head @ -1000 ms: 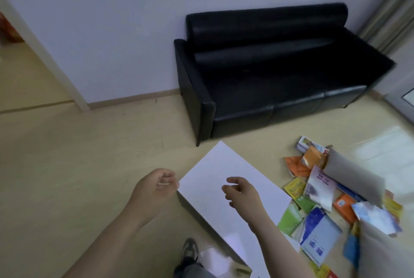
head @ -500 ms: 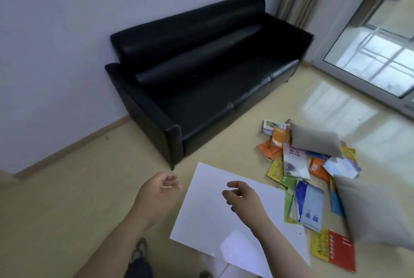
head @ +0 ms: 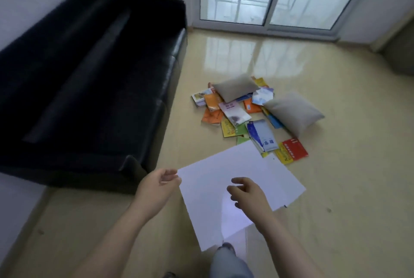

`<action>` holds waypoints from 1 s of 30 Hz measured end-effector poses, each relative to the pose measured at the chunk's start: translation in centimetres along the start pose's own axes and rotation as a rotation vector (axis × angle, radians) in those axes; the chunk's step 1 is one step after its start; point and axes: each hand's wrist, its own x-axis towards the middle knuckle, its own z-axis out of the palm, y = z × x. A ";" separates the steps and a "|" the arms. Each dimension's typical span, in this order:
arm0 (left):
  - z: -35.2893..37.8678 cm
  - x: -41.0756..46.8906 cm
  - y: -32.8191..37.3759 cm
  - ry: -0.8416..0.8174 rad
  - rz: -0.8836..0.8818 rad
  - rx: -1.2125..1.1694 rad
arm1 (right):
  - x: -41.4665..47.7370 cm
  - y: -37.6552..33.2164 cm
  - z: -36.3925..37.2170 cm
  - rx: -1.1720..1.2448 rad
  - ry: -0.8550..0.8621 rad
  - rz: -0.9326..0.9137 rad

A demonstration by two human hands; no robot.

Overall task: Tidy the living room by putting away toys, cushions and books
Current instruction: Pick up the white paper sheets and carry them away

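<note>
— Books and two grey cushions sit heaped on the floor at centre frame, right of the black sofa, with bright thin covers overlapping.

— Why are the hands up?

— Probably readying a reach. The left hand and right hand hover empty, fingers loosely curled and parted, above a white table at lower centre.

Beige floor: scattered books, two grey cushions, white table.
</note>
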 end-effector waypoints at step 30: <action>11.0 18.1 8.5 -0.736 0.279 0.528 | 4.0 6.3 -2.3 0.567 0.635 0.436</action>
